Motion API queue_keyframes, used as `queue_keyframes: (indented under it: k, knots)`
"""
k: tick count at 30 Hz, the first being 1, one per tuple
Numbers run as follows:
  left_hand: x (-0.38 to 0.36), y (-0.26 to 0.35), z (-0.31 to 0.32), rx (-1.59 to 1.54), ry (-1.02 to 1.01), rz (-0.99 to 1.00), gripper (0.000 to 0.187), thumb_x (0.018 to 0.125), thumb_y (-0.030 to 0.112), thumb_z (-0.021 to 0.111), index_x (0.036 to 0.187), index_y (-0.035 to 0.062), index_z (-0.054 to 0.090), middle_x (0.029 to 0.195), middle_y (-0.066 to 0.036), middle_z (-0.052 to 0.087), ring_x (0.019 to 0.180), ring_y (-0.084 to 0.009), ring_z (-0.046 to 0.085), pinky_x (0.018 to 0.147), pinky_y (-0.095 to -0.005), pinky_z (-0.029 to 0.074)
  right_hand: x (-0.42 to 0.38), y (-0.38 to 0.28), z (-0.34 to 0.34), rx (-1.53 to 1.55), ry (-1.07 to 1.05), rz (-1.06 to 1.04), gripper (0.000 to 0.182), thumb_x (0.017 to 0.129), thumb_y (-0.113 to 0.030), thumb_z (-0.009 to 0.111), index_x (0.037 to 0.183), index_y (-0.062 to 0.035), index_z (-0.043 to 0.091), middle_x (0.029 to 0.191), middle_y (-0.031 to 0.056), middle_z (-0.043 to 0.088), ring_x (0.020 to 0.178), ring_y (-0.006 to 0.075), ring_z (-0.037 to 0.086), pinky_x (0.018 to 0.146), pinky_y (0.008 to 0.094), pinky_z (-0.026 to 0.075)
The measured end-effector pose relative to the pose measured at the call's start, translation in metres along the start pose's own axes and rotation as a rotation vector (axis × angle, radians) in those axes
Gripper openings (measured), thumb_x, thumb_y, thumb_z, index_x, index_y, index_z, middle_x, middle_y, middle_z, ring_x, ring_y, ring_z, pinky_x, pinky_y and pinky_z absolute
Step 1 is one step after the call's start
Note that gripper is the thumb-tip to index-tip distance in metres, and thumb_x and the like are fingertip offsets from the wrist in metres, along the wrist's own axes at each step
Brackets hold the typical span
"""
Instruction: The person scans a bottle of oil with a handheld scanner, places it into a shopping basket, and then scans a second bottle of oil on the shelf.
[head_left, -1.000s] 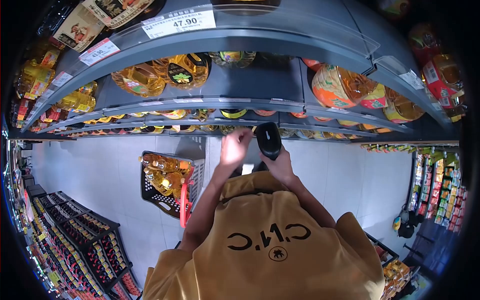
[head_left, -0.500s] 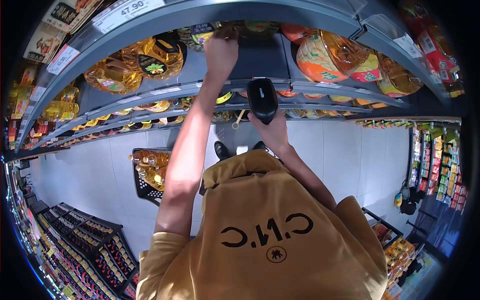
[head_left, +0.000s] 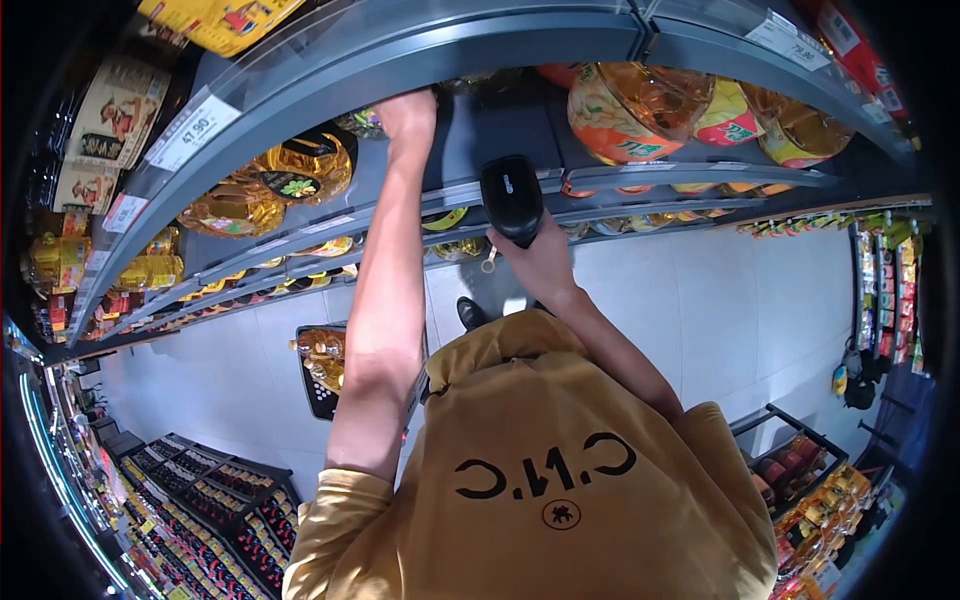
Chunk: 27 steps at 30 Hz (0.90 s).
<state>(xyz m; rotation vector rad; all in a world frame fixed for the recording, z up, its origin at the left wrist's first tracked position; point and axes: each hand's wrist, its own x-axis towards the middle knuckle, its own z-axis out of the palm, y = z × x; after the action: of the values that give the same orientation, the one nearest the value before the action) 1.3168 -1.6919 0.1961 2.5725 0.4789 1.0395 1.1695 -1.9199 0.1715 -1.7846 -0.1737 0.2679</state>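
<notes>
On the near side of the upper shelf [head_left: 500,45], the right hand [head_left: 542,258] curls round a black handheld device [head_left: 511,200] jutting shelfward beyond its grip, while beneath that shelf the left hand [head_left: 408,116], fingers hidden, their closure untellable, is beside a bottle [head_left: 361,122].

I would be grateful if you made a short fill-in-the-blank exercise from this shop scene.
1. The handheld device in the right grip is ____ in colour.
2. The grip reaching in beneath the upper shelf edge is the person's ____ one.
3. The basket with bottles in it stands on the ____.
4. The large price on the white tag at far left reads ____.

Missing words: black; left; floor; 47.90.
</notes>
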Motion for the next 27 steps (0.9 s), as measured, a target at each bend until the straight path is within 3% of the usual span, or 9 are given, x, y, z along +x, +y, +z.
queue_keyframes:
  k: [3, 4, 7, 8, 14, 18, 21, 23, 27]
  knots:
    - [0.004, 0.034, -0.025, -0.415, -0.227, -0.455, 0.015, 0.090, 0.008, 0.059, 0.088, -0.0046, 0.067, 0.071, -0.015, 0.068, 0.058, -0.0253, 0.066, 0.055, -0.0382, 0.055, 0.010, -0.001, -0.001, 0.008, -0.005, -0.031, 0.042, 0.084, -0.018, 0.077, 0.116, 0.0001, 0.059, 0.095, 0.0106, 0.071, 0.087, 0.0176, 0.067, 0.080, 0.0329, 0.052]
    - [0.008, 0.028, -0.013, -0.558, -0.229, -0.579, 0.012, 0.090, 0.006, 0.061, 0.087, -0.0038, 0.066, 0.069, -0.011, 0.066, 0.053, -0.0176, 0.063, 0.046, -0.0315, 0.050, 0.012, -0.003, -0.002, 0.010, -0.014, -0.007, 0.042, 0.083, -0.019, 0.077, 0.116, 0.0001, 0.059, 0.095, 0.0108, 0.071, 0.087, 0.0179, 0.067, 0.080, 0.0331, 0.052]
    - [0.009, 0.020, -0.001, -0.583, -0.230, -0.466, 0.011, 0.094, 0.006, 0.058, 0.097, -0.0035, 0.059, 0.067, -0.013, 0.066, 0.050, -0.0199, 0.066, 0.043, -0.0280, 0.052, 0.016, -0.007, -0.004, 0.006, -0.039, 0.027, 0.042, 0.083, -0.020, 0.077, 0.116, 0.0001, 0.059, 0.094, 0.0114, 0.071, 0.085, 0.0186, 0.067, 0.079, 0.0336, 0.052]
    - [0.010, 0.021, 0.006, -0.663, -0.162, -0.591, 0.013, 0.092, 0.010, 0.061, 0.094, -0.0026, 0.060, 0.068, -0.012, 0.066, 0.050, -0.0189, 0.066, 0.045, -0.0292, 0.053, 0.017, -0.007, -0.004, 0.003, -0.037, 0.016, 0.042, 0.083, -0.020, 0.077, 0.115, 0.0001, 0.059, 0.094, 0.0116, 0.071, 0.085, 0.0185, 0.067, 0.078, 0.0337, 0.052]
    - [0.009, 0.002, 0.025, -0.605, 0.047, -0.599, 0.017, 0.089, 0.015, 0.065, 0.083, -0.0008, 0.063, 0.066, -0.010, 0.066, 0.054, -0.0169, 0.066, 0.049, -0.0326, 0.052, 0.021, -0.012, -0.005, 0.020, -0.075, 0.027, 0.041, 0.083, -0.020, 0.076, 0.113, 0.0016, 0.059, 0.090, 0.0117, 0.071, 0.082, 0.0183, 0.068, 0.076, 0.0337, 0.053]
    - [0.004, -0.036, 0.060, -0.424, 0.127, -0.356, 0.019, 0.090, 0.016, 0.063, 0.080, -0.0004, 0.064, 0.064, -0.009, 0.065, 0.054, -0.0174, 0.065, 0.048, -0.0337, 0.051, 0.024, -0.006, -0.002, 0.036, -0.094, -0.006, 0.037, 0.084, -0.020, 0.076, 0.107, 0.0018, 0.058, 0.085, 0.0119, 0.070, 0.070, 0.0183, 0.068, 0.067, 0.0345, 0.054]
    - [-0.006, -0.025, 0.035, -0.473, 0.005, -0.414, 0.019, 0.092, 0.012, 0.060, 0.080, -0.0022, 0.063, 0.064, -0.010, 0.064, 0.053, -0.0182, 0.064, 0.047, -0.0338, 0.051, 0.025, -0.001, -0.002, 0.011, -0.074, -0.116, 0.035, 0.084, -0.020, 0.077, 0.105, 0.0013, 0.058, 0.081, 0.0124, 0.068, 0.061, 0.0188, 0.066, 0.060, 0.0351, 0.053]
    - [-0.002, 0.008, -0.010, -0.494, -0.186, -0.493, 0.018, 0.094, 0.008, 0.056, 0.084, -0.0044, 0.062, 0.064, -0.011, 0.063, 0.053, -0.0190, 0.064, 0.047, -0.0333, 0.051, 0.025, 0.004, 0.000, 0.014, -0.062, -0.133, 0.034, 0.084, -0.018, 0.076, 0.106, 0.0010, 0.057, 0.080, 0.0125, 0.068, 0.063, 0.0199, 0.067, 0.061, 0.0353, 0.053]
    - [-0.006, 0.014, -0.039, -0.616, -0.267, -0.476, 0.012, 0.095, 0.002, 0.054, 0.091, -0.0071, 0.060, 0.073, -0.015, 0.065, 0.051, -0.0205, 0.063, 0.046, -0.0310, 0.052, 0.025, 0.007, 0.002, -0.004, -0.042, -0.166, 0.032, 0.085, -0.015, 0.076, 0.108, -0.0006, 0.058, 0.085, 0.0116, 0.069, 0.073, 0.0200, 0.069, 0.069, 0.0352, 0.054]
